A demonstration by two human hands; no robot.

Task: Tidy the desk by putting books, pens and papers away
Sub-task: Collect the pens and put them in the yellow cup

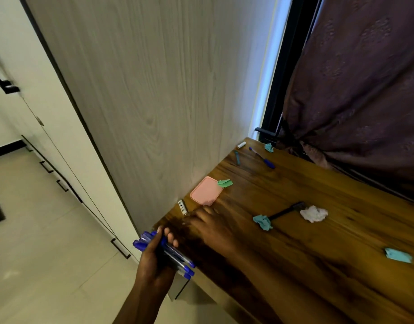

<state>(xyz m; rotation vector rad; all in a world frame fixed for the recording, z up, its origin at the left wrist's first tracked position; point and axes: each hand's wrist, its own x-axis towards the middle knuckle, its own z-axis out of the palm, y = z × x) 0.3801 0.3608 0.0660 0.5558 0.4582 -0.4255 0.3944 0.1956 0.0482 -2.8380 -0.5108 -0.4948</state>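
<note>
Pens (180, 260) in curled grip of left hand (152, 259), long axis diagonal; right hand (213, 228) flat on desk (318, 253).

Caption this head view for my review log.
Left hand grips a bundle of blue pens while the right hand extends open over the wooden desk.

Single head-worn wide-angle view — tilted, facing forward and down, close over the bench (318, 230) corner beside the wall panel (154, 90).
</note>
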